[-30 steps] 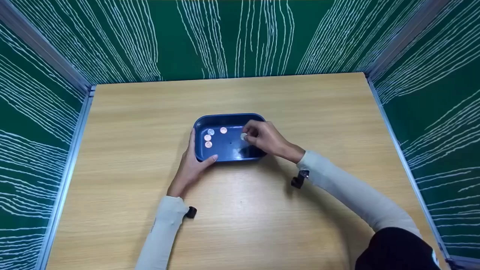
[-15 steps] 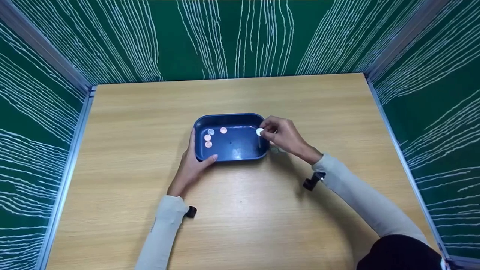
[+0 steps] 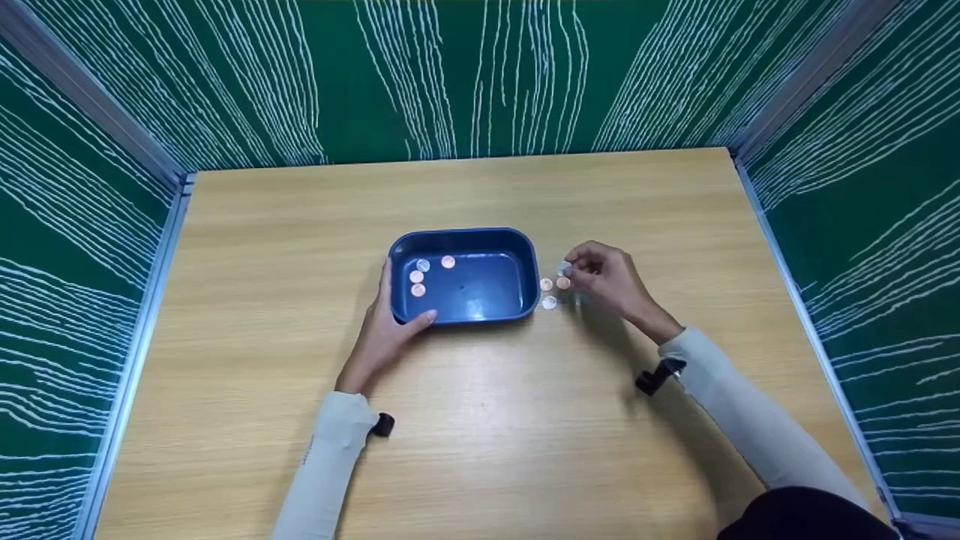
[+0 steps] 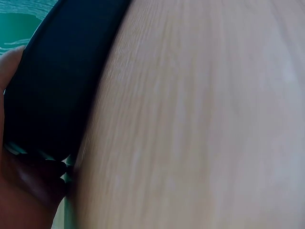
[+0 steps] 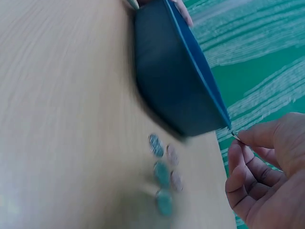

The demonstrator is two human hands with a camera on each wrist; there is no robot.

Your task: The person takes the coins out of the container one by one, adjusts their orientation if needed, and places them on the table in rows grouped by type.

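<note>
Silver coin point(image 3: 563, 268), pinched by the right hand point(image 3: 611, 280) outside three o'clock of the blue tray point(image 3: 484, 283), is best held lightly, the tray being steadied at eight o'clock by the left hand point(image 3: 382, 326).

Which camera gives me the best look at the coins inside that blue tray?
The head view: it looks down into the tray, showing four coins lying inside. Neither wrist view shows any of them.

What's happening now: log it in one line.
left hand: grips blue tray; right hand: pinches coin; inside tray: four coins; on table: loose coins
</note>
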